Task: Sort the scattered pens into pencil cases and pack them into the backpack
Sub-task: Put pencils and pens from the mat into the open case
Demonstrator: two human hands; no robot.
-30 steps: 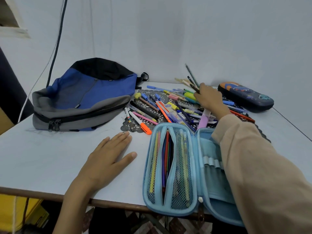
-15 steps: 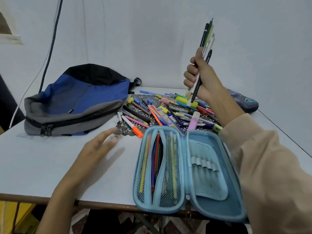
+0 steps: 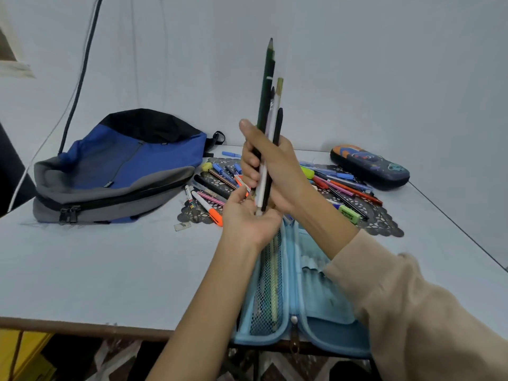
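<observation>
We saw a plain pale wall (image 3: pixel 384 64) behind a pale tabletop (image 3: pixel 96 270) with a brown front edge. A dark cable (image 3: pixel 83 67) ran down the wall at left; something yellow (image 3: pixel 19 353), perhaps a box, sat below.

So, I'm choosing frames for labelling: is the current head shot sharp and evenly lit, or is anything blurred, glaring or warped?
Head view: soft, even light, no glare, only a faint shadow under the blue and grey fabric backpack. Head view: the upright bundle of pencils in the right hand reads fairly sharp. Head view: the beige sleeve at lower right looms large and soft, a wide-angle stretch.
</observation>
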